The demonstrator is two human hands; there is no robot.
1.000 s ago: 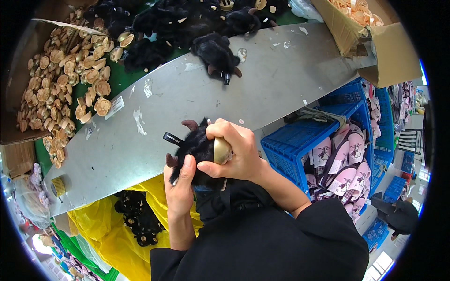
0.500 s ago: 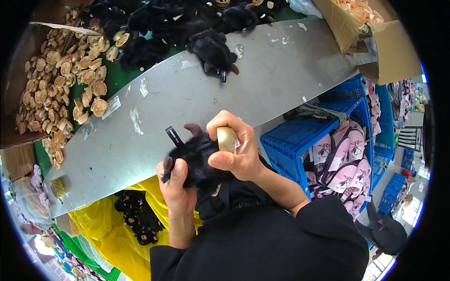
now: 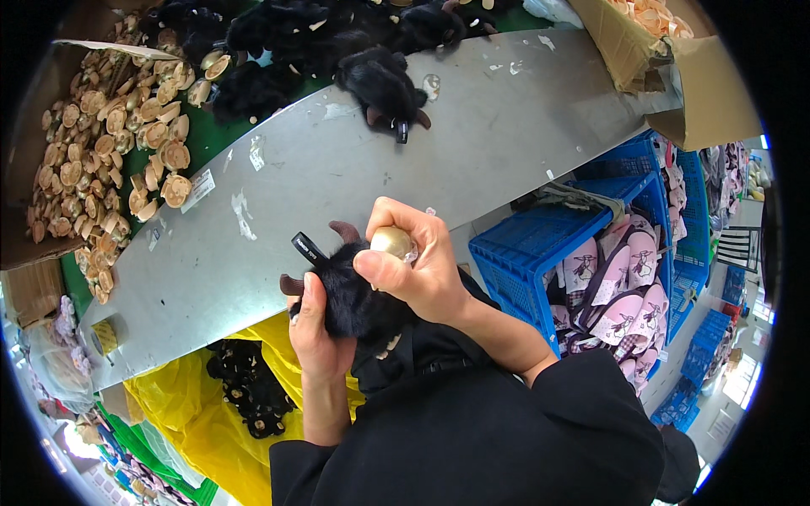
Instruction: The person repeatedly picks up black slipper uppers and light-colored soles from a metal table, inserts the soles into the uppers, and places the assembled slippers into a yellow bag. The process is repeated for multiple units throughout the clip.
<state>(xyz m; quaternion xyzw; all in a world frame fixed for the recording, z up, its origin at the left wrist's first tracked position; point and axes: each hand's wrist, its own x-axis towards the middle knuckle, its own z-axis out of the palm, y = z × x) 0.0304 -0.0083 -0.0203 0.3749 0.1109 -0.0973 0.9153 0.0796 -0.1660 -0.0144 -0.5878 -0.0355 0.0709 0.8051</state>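
Left hand (image 3: 321, 341) grips plush (image 3: 350, 295), horns (image 3: 344, 231) leftward.

Gold dome (image 3: 391, 241): turned from a side-on view with a straight edge to a rounder face.
Right hand (image 3: 429, 274): thumb now laps over the dome's lower left.
Left hand (image 3: 317, 339): shifted left since a second ago.
Lower plush horn (image 3: 291, 285): juts farther left.
Black tag (image 3: 309, 250): less steep than half a second ago.
Co-worker (image 3: 680, 465): lower, less in view.
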